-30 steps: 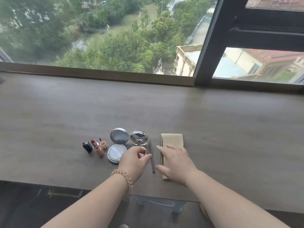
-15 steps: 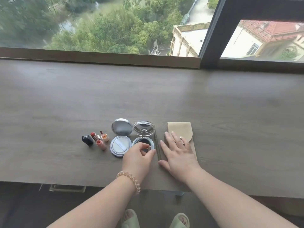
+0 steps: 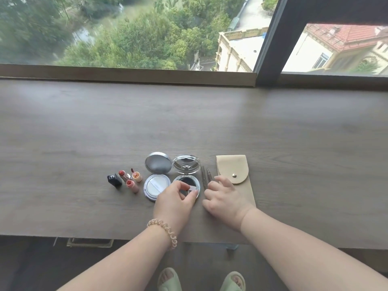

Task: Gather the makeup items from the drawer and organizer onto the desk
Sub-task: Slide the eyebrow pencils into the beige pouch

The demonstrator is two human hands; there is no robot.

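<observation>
On the grey wooden desk (image 3: 273, 133) lies a row of makeup. From the left: a black lipstick cap (image 3: 114, 180), a red lipstick (image 3: 124, 175), a pink lip tube (image 3: 132, 185) and a small gloss (image 3: 136, 176). Then comes an open silver cushion compact (image 3: 155, 186) and an open clear compact (image 3: 185, 167). Two thin pencils (image 3: 204, 176) and a beige snap pouch (image 3: 232, 168) follow. My left hand (image 3: 174, 199) pinches a small pale tab (image 3: 192, 187) over the clear compact's base. My right hand (image 3: 225, 199) lies on the pouch, fingers curled over the pencils' near ends.
A window sill (image 3: 126, 75) and a dark window frame (image 3: 270, 43) bound the far side of the desk. A drawer handle (image 3: 90, 242) shows under the front edge at the left. My feet in green slippers (image 3: 170, 279) stand below.
The view has tilted down. My left hand moved onto the clear compact's base and now pinches a tab. My right hand's fingers went from flat on the pouch to curled at the pencils.
</observation>
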